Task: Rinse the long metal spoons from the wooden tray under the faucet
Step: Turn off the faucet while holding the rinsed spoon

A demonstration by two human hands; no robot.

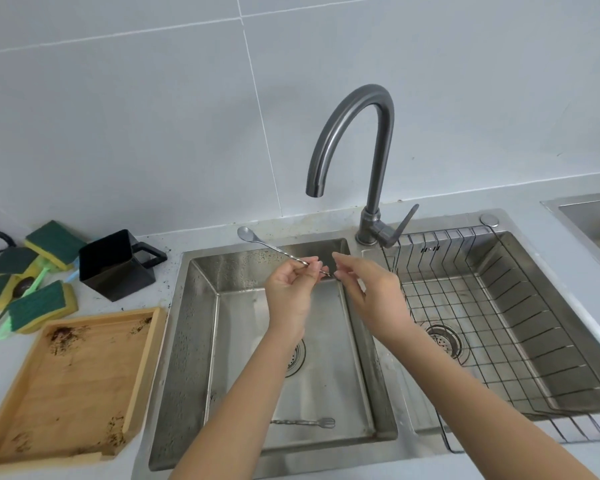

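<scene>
Long metal spoon (274, 249): twisted handle, held level above the left sink basin (201, 306), bowl pointing back-left, below and left of the faucet (354, 140) spout. Left hand (291, 289): fingertips pinching the handle mid-length. Right hand (368, 289): fingertips pinching the handle's end. Second twisted utensil (303, 423): flat on the basin floor, near edge. Wooden tray (70, 382): on the counter left of the sink, dark crumbs only. Wire rack (499, 323): in the right basin.

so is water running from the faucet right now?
No, no stream shows below the faucet spout, while both hands hold the long spoon over the left sink basin.
</scene>
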